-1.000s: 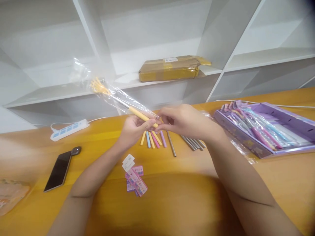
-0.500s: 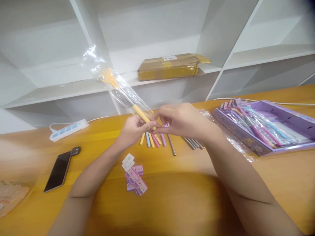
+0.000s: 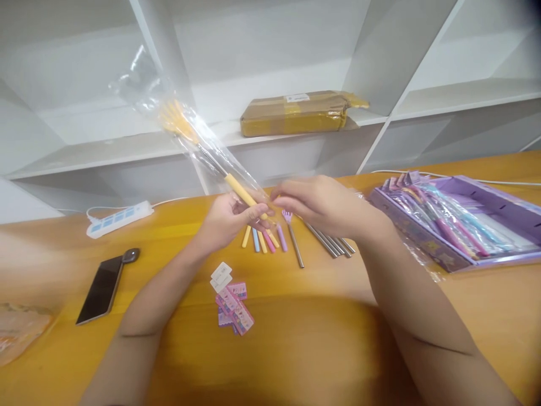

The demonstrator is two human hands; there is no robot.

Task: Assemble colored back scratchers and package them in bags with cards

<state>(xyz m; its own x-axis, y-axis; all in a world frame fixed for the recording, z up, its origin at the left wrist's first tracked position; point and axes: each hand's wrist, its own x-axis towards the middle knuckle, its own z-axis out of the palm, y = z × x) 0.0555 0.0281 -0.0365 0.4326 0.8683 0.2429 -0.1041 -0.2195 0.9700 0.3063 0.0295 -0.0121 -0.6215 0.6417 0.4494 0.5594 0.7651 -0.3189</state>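
My left hand is closed around the yellow handle of a back scratcher. The scratcher tilts up to the left, its orange hand-shaped head and metal rod inside a clear plastic bag. Just right of the handle's lower end is my right hand, fingers stretched toward the bag and slightly blurred; nothing shows in them. Below the hands lie several coloured handles, a metal rod with a purple claw head, and several bare metal rods, partly hidden by my right hand.
Pink cards and white tags lie on the wooden table. A purple box of bagged scratchers stands at right. On the left are a power strip, a phone and an orange bag. A taped carton sits on the shelf.
My right hand has drawn back slightly to the right from the handle end, its fingers straightening. The bagged back scratcher has shifted a little up and left in view.
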